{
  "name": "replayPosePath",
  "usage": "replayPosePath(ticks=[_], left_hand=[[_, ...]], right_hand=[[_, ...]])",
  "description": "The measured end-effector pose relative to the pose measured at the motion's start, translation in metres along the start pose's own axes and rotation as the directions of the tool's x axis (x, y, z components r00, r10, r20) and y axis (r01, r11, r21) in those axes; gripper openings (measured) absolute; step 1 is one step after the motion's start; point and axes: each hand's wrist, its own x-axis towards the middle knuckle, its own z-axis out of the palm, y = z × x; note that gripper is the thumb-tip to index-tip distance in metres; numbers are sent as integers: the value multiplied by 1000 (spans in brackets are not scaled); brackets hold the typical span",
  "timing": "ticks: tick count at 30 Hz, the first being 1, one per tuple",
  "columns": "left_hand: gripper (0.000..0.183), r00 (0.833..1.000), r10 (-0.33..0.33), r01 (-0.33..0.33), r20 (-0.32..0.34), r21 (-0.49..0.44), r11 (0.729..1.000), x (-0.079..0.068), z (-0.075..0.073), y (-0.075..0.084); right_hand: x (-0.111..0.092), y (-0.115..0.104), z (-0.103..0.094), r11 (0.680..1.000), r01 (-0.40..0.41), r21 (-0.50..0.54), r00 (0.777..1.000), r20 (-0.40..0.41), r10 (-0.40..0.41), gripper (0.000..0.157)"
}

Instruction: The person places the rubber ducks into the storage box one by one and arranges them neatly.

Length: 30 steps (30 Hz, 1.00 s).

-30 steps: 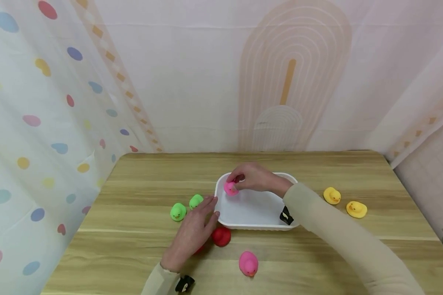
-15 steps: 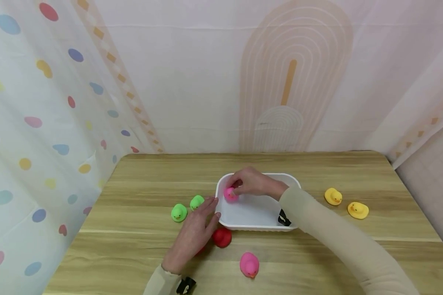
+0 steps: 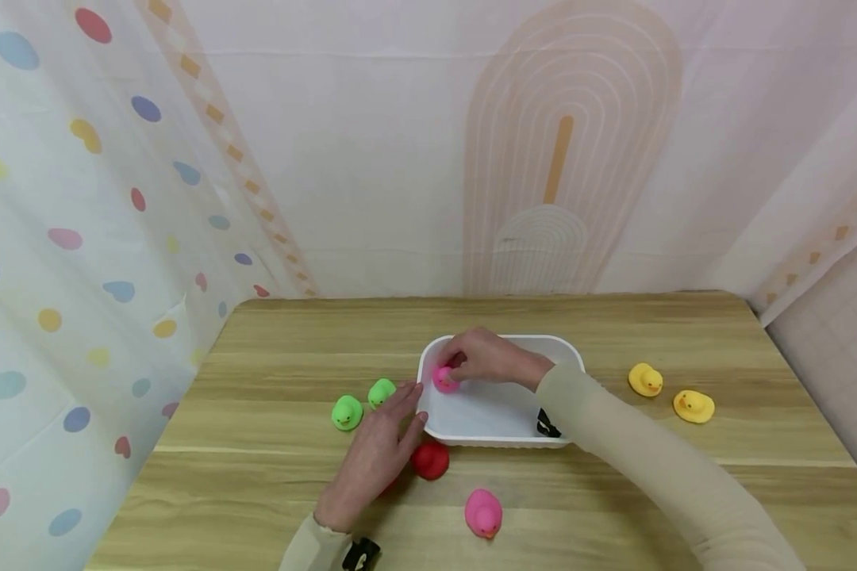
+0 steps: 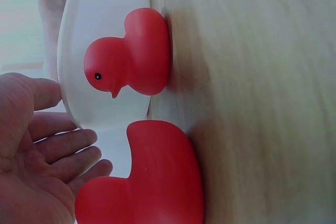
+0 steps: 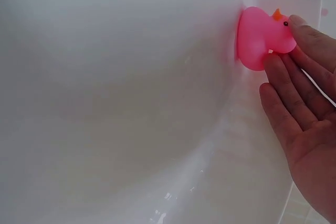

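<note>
Inside the white plastic tray [image 3: 496, 438], near its left end, my right hand [image 3: 491, 354] pinches a pink rubber duck [image 5: 257, 38] by the head between thumb and fingers. The duck's base meets the tray's floor in the right wrist view. My left hand [image 3: 374, 444] touches the tray's left rim with its fingers extended. Just below that hand are two red rubber ducks; one red duck [image 4: 142, 53] stands by the tray wall, and the nearer red duck [image 4: 165, 177] is mostly hidden by the hand in the head view.
Two green ducks [image 3: 347, 413] sit left of the tray, one partly behind the left hand. Another pink duck [image 3: 483, 513] stands in front of the tray. Two yellow ducks [image 3: 693, 406] lie to the right on the wooden table [image 3: 293, 333]. A patterned curtain [image 3: 371, 159] hangs behind.
My right hand has lowered the pink duck slightly within the tray, still pinching it. The left hand stays at the tray's rim, and the other ducks have not moved.
</note>
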Motion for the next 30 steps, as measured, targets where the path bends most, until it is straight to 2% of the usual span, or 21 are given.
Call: replayPosePath(ticks=[6, 15, 22, 30], left_hand=[[45, 1000, -10, 10, 12, -4, 1000, 3, -1, 0], [45, 1000, -19, 19, 25, -20, 1000, 4, -3, -2], [43, 999, -28, 30, 44, -28, 999, 7, -7, -5], [43, 998, -40, 42, 41, -43, 998, 8, -10, -7]], right_hand=[[-4, -2, -9, 1000, -10, -9, 1000, 16, 10, 26], [-21, -20, -41, 998, -16, 61, 999, 51, 13, 35], [-40, -37, -58, 996, 68, 55, 998, -20, -67, 35], [-69, -57, -61, 995, 97, 14, 985, -147, -94, 27]])
